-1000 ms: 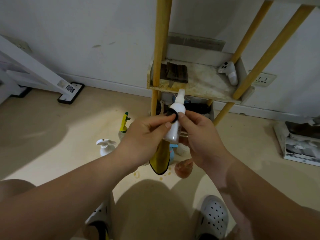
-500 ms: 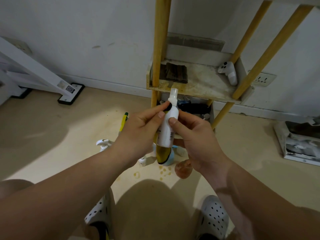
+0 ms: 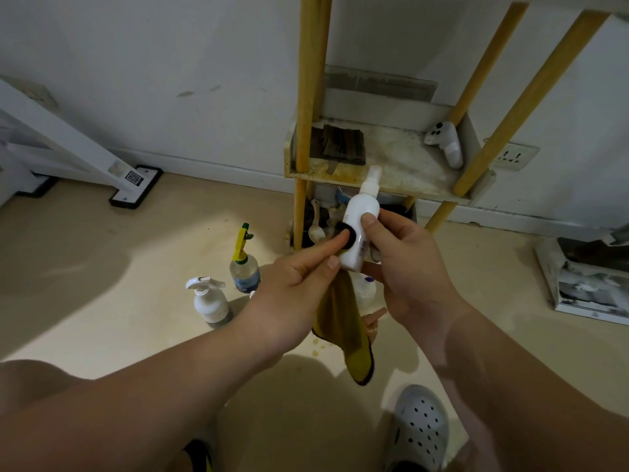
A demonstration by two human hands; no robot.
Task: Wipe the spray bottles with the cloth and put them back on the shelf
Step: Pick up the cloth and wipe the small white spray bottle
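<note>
Before the yellow-posted wooden shelf [image 3: 401, 156] our right hand [image 3: 408, 267] grips the white plastic spray bottle [image 3: 360, 216] so our left hand [image 3: 299, 287], holding the black-edged yellow cloth [image 3: 343, 321], can rub it

- No word, brand or number was legible anywhere in the view.
- A square QR-type code sticker [image 3: 133, 176] stood on the white stand foot [image 3: 144, 185] by the wall. Its pattern was too small to read.
- Fine dark print ran down the side of the white spray bottle [image 3: 361, 209]; it was illegible.
- A blue label [image 3: 246, 284] wrapped the clear spray bottle [image 3: 244, 267] on the floor. Its wording could not be made out.
</note>
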